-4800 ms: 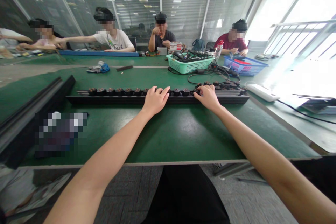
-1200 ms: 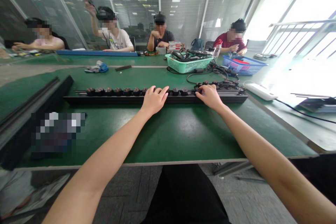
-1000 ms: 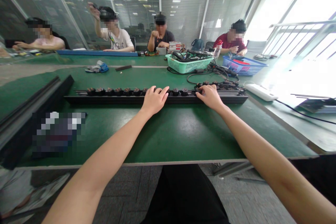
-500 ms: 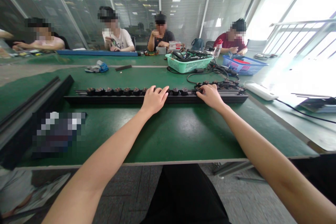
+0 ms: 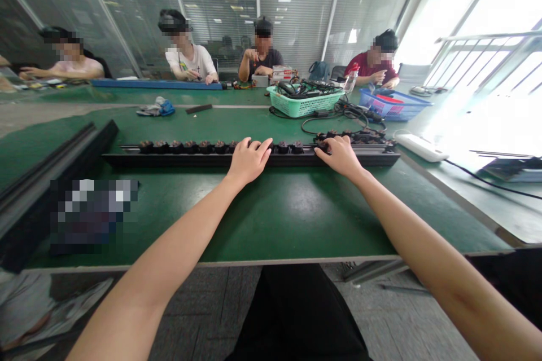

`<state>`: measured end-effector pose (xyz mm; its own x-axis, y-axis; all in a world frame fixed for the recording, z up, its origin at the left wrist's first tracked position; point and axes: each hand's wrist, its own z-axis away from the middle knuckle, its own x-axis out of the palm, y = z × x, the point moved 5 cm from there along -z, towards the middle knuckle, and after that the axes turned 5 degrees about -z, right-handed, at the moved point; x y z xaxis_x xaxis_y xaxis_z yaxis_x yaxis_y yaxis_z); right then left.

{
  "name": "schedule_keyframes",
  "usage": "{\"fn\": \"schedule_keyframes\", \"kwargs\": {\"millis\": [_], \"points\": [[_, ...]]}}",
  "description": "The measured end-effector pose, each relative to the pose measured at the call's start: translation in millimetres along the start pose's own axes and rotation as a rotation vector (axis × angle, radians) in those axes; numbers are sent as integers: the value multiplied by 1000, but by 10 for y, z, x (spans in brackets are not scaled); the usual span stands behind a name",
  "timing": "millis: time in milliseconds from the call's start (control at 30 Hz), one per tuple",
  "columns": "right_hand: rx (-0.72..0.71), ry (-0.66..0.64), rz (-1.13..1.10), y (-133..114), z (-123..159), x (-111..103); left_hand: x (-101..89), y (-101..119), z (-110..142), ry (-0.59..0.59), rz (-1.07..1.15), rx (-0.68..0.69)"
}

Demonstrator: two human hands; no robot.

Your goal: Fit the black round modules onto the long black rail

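Note:
A long black rail (image 5: 178, 159) lies across the green table (image 5: 271, 220) with a row of small dark round parts (image 5: 184, 146) seated along its top. My left hand (image 5: 249, 161) rests on the rail near its middle, fingers curled over the far edge. My right hand (image 5: 340, 155) sits further right on the rail, fingertips pinched on one of the dark parts (image 5: 322, 146). More loose dark parts (image 5: 359, 135) lie just beyond the rail's right end.
A green basket (image 5: 301, 104) of cables and a blue basket (image 5: 392, 106) stand at the back right, with black cables (image 5: 339, 115) between. A white power strip (image 5: 419, 147) lies right. Black rails (image 5: 51, 169) lie left. Several people sit across the far table.
My hands have barely moved on the rail. The person in the white shirt across the table has lowered a raised arm to the table.

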<state>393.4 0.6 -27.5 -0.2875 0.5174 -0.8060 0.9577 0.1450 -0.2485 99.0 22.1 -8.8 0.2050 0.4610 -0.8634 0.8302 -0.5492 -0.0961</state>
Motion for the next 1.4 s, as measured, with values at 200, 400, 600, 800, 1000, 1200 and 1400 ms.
{"fn": "schedule_keyframes", "kwargs": {"millis": [200,400,600,800,1000,1200,1400], "points": [[4,5,-20,28,-15,20,-15,10,-2,-17,-3,-7],[22,1,-27,23,-25,11,-16,2,2,-12,2,-2],[62,14,-14,2,3,0,-20,-2,-1,-7,1,1],[74,33,19,-61,46,-39,-22,6,-3,-16,2,-5],[63,27,76,-159,62,-93,-24,7,-3,-16,-5,-6],[80,10,93,-156,62,-112,-23,3,-6,-14,5,-3],[102,6,91,-140,60,-119,-7,-4,-4,4,-11,6]]}}
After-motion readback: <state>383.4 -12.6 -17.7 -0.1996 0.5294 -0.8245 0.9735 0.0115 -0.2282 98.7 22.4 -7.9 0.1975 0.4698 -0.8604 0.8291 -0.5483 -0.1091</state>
